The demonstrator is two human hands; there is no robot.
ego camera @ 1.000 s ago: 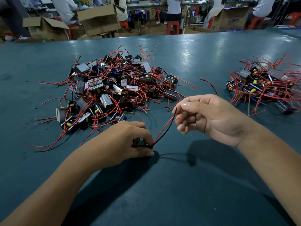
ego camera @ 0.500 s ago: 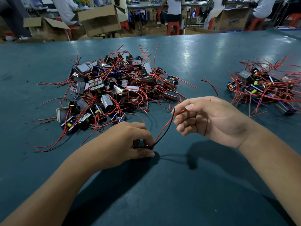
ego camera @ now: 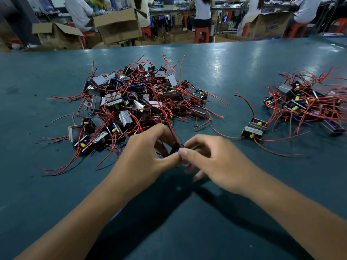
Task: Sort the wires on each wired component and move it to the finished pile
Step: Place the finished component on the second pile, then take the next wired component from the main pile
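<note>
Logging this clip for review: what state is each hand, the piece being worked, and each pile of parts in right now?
Left hand: pinching the component.
Right hand: pinching the same component.
Held component: between both hands, mostly hidden, red wires rising.
Large pile: tangled, left of centre.
Small pile: at right.
Two components: on the table beside the small pile.

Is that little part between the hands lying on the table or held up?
Held: fingers of the left hand and right hand pinch the wired component; whether it touches the table is hidden.
</note>
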